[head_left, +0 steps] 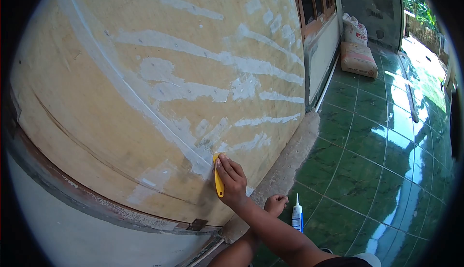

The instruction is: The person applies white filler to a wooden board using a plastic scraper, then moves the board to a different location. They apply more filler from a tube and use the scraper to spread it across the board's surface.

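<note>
My right hand [231,179] is closed around a yellow putty knife [219,176], its blade end against the lower part of a tan panel [111,122] streaked with white filler. A long white seam [140,100] runs down the panel towards the tool. My left hand [275,205] is lower and to the right, beneath my crossed right forearm, with its fingers curled together; whatever it may hold is too small to tell. Beside it, a white and blue tube with a pointed nozzle [297,216] is over the green tiles.
Green tiled floor [357,141] spans the right side. Stacked sacks [358,59] stand by the far wall, near a wooden-framed window [314,25]. A rough concrete strip [290,158] borders the panel, and a metal hinge [197,224] sits at its lower edge.
</note>
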Demonstrator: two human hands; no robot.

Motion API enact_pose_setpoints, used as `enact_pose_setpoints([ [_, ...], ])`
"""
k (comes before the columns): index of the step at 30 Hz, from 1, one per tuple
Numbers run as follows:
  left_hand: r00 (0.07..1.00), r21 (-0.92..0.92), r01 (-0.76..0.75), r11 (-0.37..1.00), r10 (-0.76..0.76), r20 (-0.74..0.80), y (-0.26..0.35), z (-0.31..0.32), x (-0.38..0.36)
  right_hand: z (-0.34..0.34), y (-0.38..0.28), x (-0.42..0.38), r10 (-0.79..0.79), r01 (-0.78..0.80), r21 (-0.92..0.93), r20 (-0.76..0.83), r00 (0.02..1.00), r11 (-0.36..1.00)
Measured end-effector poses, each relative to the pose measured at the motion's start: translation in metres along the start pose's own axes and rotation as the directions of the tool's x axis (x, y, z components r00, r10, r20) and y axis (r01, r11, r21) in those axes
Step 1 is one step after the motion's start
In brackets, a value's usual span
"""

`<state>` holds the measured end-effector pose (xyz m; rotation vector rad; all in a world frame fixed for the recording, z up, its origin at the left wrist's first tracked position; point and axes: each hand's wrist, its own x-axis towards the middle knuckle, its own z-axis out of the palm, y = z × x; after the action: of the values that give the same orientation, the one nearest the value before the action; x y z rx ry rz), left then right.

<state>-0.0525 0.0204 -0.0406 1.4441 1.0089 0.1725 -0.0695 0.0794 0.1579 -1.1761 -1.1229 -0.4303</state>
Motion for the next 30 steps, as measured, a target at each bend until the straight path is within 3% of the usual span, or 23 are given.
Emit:
enact_pose_setpoints([
  [4, 1.0, -0.031, 0.013, 0.999, -0.013, 0.011, 0.001, 0.012, 0.002, -0.032, 0.004, -0.002, -0.097, 0.075, 0.131, 0.176, 0.98, 0.989],
  [8, 1.0, -0.133, 0.022, 0.991, -0.019, 0.024, 0.014, 0.017, -0.008, -0.046, 0.02, 0.038, 0.078, -0.064, 0.24, -0.052, 0.996, 0.969],
  [11, 1.0, -0.141, 0.0, 0.99, 0.004, 0.028, 0.005, 0.015, -0.006, -0.029, 0.009, 0.05, 0.054, -0.047, 0.108, -0.06, 0.997, 0.993],
  [14, 1.0, -0.015, -0.026, 1.0, 0.026, 0.016, 0.002, 0.009, -0.002, -0.022, -0.007, 0.028, 0.084, -0.086, 0.179, 0.02, 0.996, 0.98],
  [19, 1.0, -0.006, -0.001, 1.0, 0.001, 0.015, -0.006, 0.017, 0.007, -0.049, -0.006, 0.028, 0.073, -0.157, 0.364, 0.236, 0.969, 0.918],
  [21, 1.0, -0.031, 0.003, 1.0, -0.002, 0.023, -0.008, 0.025, 0.008, -0.051, 0.011, 0.039, 0.042, -0.043, 0.26, 0.012, 0.999, 0.965],
  [23, 1.0, -0.057, -0.01, 0.998, 0.011, 0.027, -0.003, 0.031, 0.002, -0.038, 0.024, 0.036, 0.129, -0.121, 0.093, -0.077, 0.989, 0.988],
  [27, 0.999, -0.001, -0.008, 1.0, 0.008, 0.045, -0.004, 0.022, -0.002, -0.031, -0.006, -0.007, 0.011, -0.041, 0.212, 0.14, 0.99, 0.976],
  [29, 0.998, 0.012, 0.04, 0.999, -0.041, 0.052, -0.019, 0.015, 0.006, -0.035, 0.01, -0.022, 0.068, -0.118, 0.333, 0.156, 0.985, 0.936],
  [30, 0.995, 0.019, 0.093, 0.996, -0.093, 0.044, -0.024, 0.014, 0.01, -0.036, 0.027, -0.023, 0.221, -0.214, 0.287, 0.007, 0.975, 0.934],
])
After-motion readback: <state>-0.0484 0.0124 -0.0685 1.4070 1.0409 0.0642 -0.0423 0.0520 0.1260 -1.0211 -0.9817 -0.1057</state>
